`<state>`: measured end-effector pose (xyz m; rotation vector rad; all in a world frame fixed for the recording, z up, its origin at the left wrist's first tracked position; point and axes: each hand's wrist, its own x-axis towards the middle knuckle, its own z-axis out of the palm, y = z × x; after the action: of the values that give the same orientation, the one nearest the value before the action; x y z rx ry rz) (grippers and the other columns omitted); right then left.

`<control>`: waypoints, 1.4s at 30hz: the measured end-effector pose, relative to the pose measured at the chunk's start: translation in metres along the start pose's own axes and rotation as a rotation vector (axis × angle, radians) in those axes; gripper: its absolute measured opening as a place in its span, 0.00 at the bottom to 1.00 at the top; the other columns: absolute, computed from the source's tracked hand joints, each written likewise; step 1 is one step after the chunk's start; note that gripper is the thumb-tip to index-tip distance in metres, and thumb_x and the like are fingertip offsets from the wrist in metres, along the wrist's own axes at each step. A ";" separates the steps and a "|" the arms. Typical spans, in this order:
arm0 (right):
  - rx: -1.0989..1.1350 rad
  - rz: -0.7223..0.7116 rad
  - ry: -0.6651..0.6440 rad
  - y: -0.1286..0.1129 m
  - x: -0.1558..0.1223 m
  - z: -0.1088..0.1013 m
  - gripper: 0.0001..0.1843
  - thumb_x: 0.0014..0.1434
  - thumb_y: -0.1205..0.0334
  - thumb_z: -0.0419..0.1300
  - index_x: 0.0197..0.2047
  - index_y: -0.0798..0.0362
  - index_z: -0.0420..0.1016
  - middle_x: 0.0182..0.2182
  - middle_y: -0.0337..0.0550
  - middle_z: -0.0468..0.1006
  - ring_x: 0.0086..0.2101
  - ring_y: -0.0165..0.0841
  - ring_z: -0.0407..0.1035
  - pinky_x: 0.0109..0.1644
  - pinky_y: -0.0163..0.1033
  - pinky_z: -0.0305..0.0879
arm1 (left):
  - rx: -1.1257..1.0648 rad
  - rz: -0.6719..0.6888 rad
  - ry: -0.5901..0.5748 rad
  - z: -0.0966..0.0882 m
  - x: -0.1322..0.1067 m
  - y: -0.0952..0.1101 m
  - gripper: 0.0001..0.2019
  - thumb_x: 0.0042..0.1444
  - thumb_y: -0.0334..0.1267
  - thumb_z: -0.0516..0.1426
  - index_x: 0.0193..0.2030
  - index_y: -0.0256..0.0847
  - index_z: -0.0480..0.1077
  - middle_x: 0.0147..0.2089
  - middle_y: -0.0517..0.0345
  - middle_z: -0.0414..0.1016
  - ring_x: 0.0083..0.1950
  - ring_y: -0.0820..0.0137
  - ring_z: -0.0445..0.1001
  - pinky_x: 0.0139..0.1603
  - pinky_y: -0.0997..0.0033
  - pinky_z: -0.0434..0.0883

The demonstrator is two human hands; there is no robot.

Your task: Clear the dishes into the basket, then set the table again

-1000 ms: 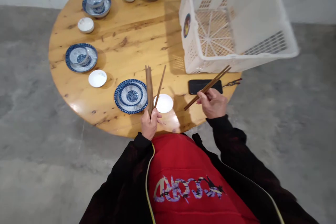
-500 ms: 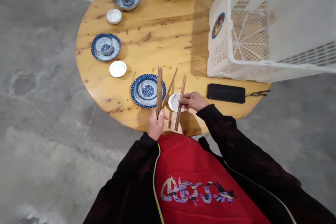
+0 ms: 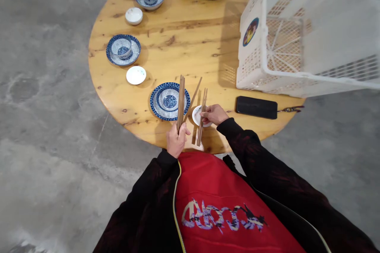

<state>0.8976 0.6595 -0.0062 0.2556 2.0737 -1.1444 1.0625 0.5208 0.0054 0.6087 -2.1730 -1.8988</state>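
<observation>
Wrapped round a bundle of wooden chopsticks (image 3: 181, 101), my left hand (image 3: 177, 139) is closed near the table's front edge; one chopstick of the bundle splays out to the right. My right hand (image 3: 215, 114) pinches a pair of chopsticks (image 3: 202, 116) above a small white dish (image 3: 196, 114), which they partly cover. Left of that dish sits a blue-and-white plate (image 3: 156, 112) with a patterned bowl (image 3: 170, 101) on it. The left-hand bundle overlaps the plate's right side in view.
A large white plastic crate (image 3: 252, 63) stands at the table's right. In front of it lies a black phone (image 3: 257, 107) with a cord. More place settings, such as a bowl (image 3: 121, 48) on a plate and a white dish (image 3: 135, 75), line the wooden table's (image 3: 184, 43) left and far sides.
My right hand has moved slightly left with its pair of chopsticks, closer to the left-hand bundle. The view has shifted a little, so the table's things appear slightly farther right.
</observation>
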 end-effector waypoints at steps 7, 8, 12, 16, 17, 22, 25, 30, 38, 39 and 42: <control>-0.091 -0.043 0.056 0.003 0.000 -0.002 0.13 0.51 0.71 0.68 0.19 0.55 0.72 0.14 0.42 0.75 0.16 0.32 0.72 0.21 0.31 0.69 | 0.011 0.009 -0.005 -0.001 0.001 0.001 0.19 0.71 0.50 0.50 0.33 0.42 0.67 0.20 0.66 0.69 0.19 0.76 0.67 0.29 0.74 0.66; -0.116 -0.056 0.067 0.003 -0.001 -0.003 0.13 0.52 0.71 0.68 0.19 0.55 0.72 0.15 0.42 0.76 0.17 0.32 0.73 0.21 0.31 0.69 | 0.012 0.007 -0.001 -0.001 0.001 0.001 0.18 0.71 0.51 0.50 0.33 0.42 0.67 0.21 0.66 0.70 0.19 0.76 0.67 0.29 0.74 0.67; -0.223 -0.089 0.102 0.000 -0.008 -0.007 0.14 0.53 0.68 0.67 0.19 0.54 0.71 0.17 0.45 0.77 0.20 0.35 0.76 0.24 0.33 0.70 | 0.005 -0.007 0.005 -0.002 0.002 -0.001 0.18 0.70 0.52 0.51 0.34 0.42 0.67 0.23 0.65 0.73 0.19 0.77 0.66 0.28 0.74 0.67; -0.292 -0.106 0.132 -0.002 -0.015 -0.009 0.13 0.55 0.67 0.66 0.21 0.54 0.73 0.16 0.44 0.77 0.20 0.35 0.76 0.24 0.32 0.70 | 0.004 -0.008 -0.001 -0.002 0.003 -0.003 0.18 0.70 0.52 0.51 0.34 0.42 0.67 0.24 0.63 0.74 0.19 0.77 0.67 0.27 0.74 0.66; -0.294 -0.112 0.143 -0.001 -0.016 -0.009 0.12 0.55 0.67 0.66 0.22 0.54 0.74 0.16 0.43 0.77 0.20 0.35 0.76 0.24 0.32 0.70 | 0.005 -0.006 -0.002 -0.002 0.003 -0.003 0.18 0.71 0.52 0.51 0.34 0.42 0.67 0.24 0.63 0.74 0.20 0.76 0.67 0.27 0.74 0.66; -0.227 -0.152 0.160 0.004 -0.016 -0.011 0.09 0.58 0.66 0.65 0.26 0.57 0.77 0.16 0.43 0.77 0.21 0.36 0.77 0.24 0.33 0.73 | 0.007 0.004 -0.005 -0.001 0.004 -0.003 0.18 0.71 0.51 0.51 0.34 0.42 0.67 0.24 0.64 0.73 0.20 0.77 0.67 0.27 0.74 0.66; -0.232 -0.164 0.169 0.006 -0.016 -0.013 0.09 0.59 0.65 0.64 0.28 0.58 0.78 0.17 0.43 0.77 0.22 0.36 0.78 0.24 0.33 0.74 | 0.002 0.000 -0.001 -0.001 0.004 -0.003 0.18 0.71 0.50 0.51 0.34 0.42 0.67 0.24 0.64 0.73 0.20 0.77 0.67 0.27 0.74 0.66; -0.239 -0.174 0.167 0.010 -0.014 -0.016 0.08 0.59 0.64 0.63 0.29 0.58 0.78 0.17 0.43 0.76 0.21 0.36 0.77 0.24 0.34 0.74 | 0.003 -0.012 0.003 0.000 0.004 -0.004 0.17 0.71 0.51 0.51 0.35 0.42 0.67 0.26 0.63 0.75 0.19 0.77 0.67 0.26 0.74 0.66; -0.179 -0.199 0.219 0.015 -0.016 -0.021 0.11 0.57 0.57 0.68 0.29 0.56 0.76 0.20 0.42 0.77 0.21 0.33 0.76 0.22 0.32 0.74 | 0.013 -0.013 0.010 0.001 0.001 -0.004 0.17 0.71 0.50 0.51 0.35 0.42 0.67 0.25 0.63 0.75 0.19 0.77 0.67 0.27 0.74 0.67; -0.160 -0.199 0.227 0.015 -0.018 -0.021 0.12 0.57 0.56 0.67 0.29 0.56 0.76 0.20 0.42 0.77 0.21 0.32 0.75 0.22 0.32 0.73 | 0.011 -0.012 0.009 0.002 0.000 -0.004 0.16 0.71 0.50 0.51 0.36 0.42 0.67 0.26 0.63 0.75 0.19 0.77 0.67 0.27 0.74 0.67; -0.089 -0.214 0.268 0.017 -0.027 -0.021 0.12 0.57 0.55 0.66 0.31 0.57 0.76 0.23 0.44 0.79 0.20 0.30 0.73 0.20 0.31 0.71 | 0.010 -0.013 0.004 0.002 -0.001 -0.002 0.16 0.71 0.50 0.51 0.36 0.42 0.68 0.26 0.63 0.75 0.19 0.77 0.67 0.29 0.74 0.68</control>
<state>0.9141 0.6907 0.0076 0.1535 2.4294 -1.1917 1.0627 0.5228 0.0030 0.6295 -2.1834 -1.8926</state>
